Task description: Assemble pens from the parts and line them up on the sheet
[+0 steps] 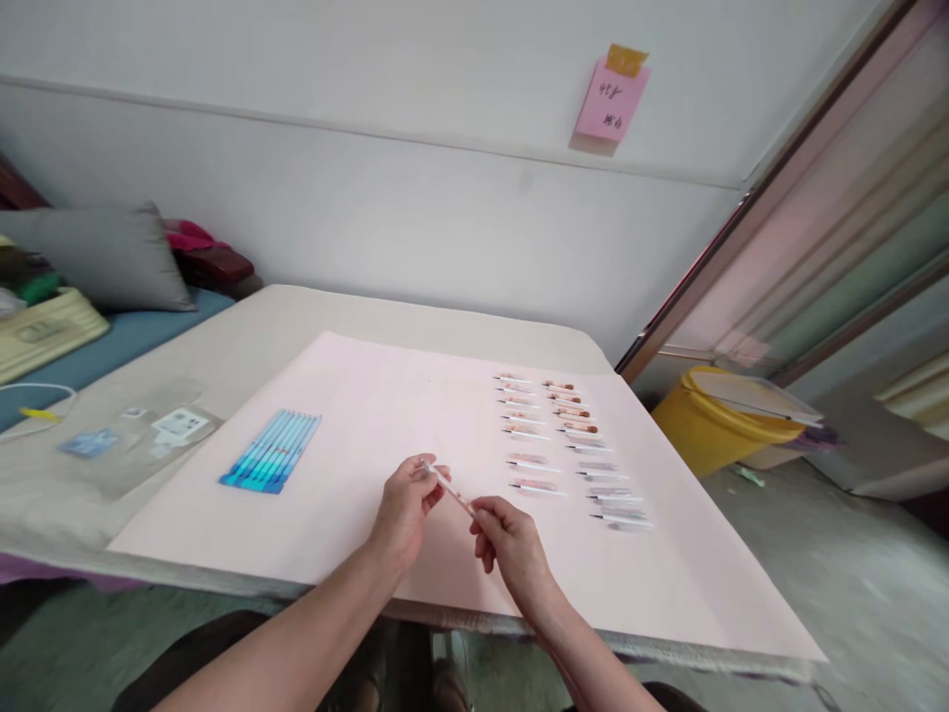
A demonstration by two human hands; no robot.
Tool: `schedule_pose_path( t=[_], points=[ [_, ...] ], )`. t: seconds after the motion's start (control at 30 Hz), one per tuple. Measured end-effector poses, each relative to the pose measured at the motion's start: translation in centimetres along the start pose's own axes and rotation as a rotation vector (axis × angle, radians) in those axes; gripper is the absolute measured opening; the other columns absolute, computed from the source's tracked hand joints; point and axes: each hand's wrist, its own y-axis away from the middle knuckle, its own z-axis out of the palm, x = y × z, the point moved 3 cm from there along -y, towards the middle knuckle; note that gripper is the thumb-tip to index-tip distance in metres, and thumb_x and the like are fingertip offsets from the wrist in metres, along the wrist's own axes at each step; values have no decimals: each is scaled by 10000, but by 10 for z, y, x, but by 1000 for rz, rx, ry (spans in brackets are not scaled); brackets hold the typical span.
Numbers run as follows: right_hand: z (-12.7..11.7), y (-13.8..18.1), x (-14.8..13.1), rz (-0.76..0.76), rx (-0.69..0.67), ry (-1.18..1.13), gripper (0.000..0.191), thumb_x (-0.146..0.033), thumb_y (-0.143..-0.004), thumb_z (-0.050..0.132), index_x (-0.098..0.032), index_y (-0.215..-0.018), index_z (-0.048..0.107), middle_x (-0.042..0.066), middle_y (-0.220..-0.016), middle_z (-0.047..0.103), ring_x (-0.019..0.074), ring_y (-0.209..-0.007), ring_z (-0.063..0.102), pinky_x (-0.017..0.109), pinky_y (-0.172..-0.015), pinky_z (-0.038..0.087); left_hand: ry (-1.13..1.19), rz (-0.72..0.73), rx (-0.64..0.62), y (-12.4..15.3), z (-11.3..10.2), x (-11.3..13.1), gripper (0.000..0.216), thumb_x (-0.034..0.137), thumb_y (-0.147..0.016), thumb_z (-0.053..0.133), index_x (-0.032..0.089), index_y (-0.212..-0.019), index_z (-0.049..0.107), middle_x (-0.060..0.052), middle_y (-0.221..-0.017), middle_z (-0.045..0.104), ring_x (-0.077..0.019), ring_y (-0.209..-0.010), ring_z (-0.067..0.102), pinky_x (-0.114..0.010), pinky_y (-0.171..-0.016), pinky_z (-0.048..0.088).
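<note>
Above the front of the pink sheet (415, 396), I hold a slim white pen (454, 491) with small pinkish-brown marks between both hands. The fingers of my left hand (406, 504) pinch its upper left end. My right hand (511, 544) grips the lower right end, and the fingers hide that tip. To the right lie two columns of pens taken apart, with pale barrels (535, 486) beside thin dark-tipped refills (621, 518). Some barrels in the far right column have brown ends (580, 428). On the left rests a flat row of blue pens (271, 450).
Clear plastic packaging (159, 425) lies on the cloth at the left. Beyond it are a grey cushion (111, 257) and a pale yellow box (51, 331). A yellow bin (697, 420) stands on the floor at the right. A pink note (612, 99) is taped to the wall.
</note>
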Motion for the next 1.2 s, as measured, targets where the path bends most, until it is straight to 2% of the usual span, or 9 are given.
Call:
schedule_pose_path(
  t=[0.17, 0.33, 0.43, 0.53, 0.7, 0.87, 0.93, 1.03, 1.2],
  points=[
    [1, -1, 2, -1, -1, -3, 243, -346, -748, 529, -133, -843, 597, -17, -604, 541, 78, -394, 481, 171, -313, 321, -92, 76, 46, 1, -2, 2, 219, 328, -686, 679, 177, -824, 601, -14, -807, 582, -115, -754, 541, -260, -721, 422],
    [1, 0, 0, 14, -8, -24, 257, -366, -740, 546, -131, -829, 599, -13, -599, 549, 77, -388, 475, 175, -319, 318, -49, 36, 44, -1, -3, 3, 340, 232, -669, 674, 164, -984, 567, -57, -848, 629, -154, -836, 577, -303, -779, 431],
    [1, 1, -1, 13, 1, -16, 256, -362, -737, 544, -129, -826, 601, -16, -596, 545, 74, -386, 472, 175, -320, 319, -49, 26, 57, -1, -3, 4, 369, 258, -688, 672, 161, -1023, 549, -86, -927, 639, -175, -927, 574, -311, -806, 426],
    [3, 1, -2, 24, -8, -16, 248, -350, -735, 539, -128, -827, 598, -19, -590, 543, 74, -378, 465, 175, -314, 310, -54, 21, 74, 0, -3, 5, 396, 268, -687, 686, 158, -1037, 538, -91, -921, 643, -178, -926, 577, -318, -812, 433],
    [3, 3, -1, 37, -13, -59, 234, -340, -735, 556, -128, -824, 598, -14, -601, 553, 72, -395, 470, 176, -332, 321, 60, 2, 22, -2, -2, 4, 445, 153, -707, 637, 165, -1124, 482, -117, -930, 657, -193, -908, 603, -362, -824, 456],
    [2, 2, 0, 7, -19, -36, 236, -344, -751, 542, -132, -835, 601, -17, -603, 551, 74, -391, 468, 180, -328, 322, 33, -11, 59, -2, 0, 2, 411, 242, -710, 673, 176, -1081, 508, -93, -949, 626, -177, -891, 597, -335, -793, 463],
    [3, 1, 1, -3, -27, -20, 238, -351, -758, 536, -136, -840, 599, -19, -601, 551, 74, -383, 466, 180, -322, 319, -12, -6, 114, -3, -3, 1, 397, 285, -699, 692, 181, -1044, 525, -54, -871, 604, -147, -808, 588, -314, -759, 464],
    [3, 1, 2, -7, -26, -13, 238, -351, -757, 541, -137, -844, 599, -19, -601, 552, 77, -386, 471, 178, -317, 313, -32, 6, 152, -3, -6, 1, 392, 244, -675, 706, 178, -1016, 524, -16, -762, 577, -124, -723, 577, -293, -731, 460],
    [2, 3, 0, 24, -10, -47, 247, -357, -740, 560, -132, -833, 601, -16, -606, 555, 74, -390, 473, 180, -330, 321, 0, 8, 74, -5, -5, 3, 438, 165, -665, 688, 174, -1054, 487, -59, -807, 637, -181, -830, 626, -328, -789, 452]
  ],
)
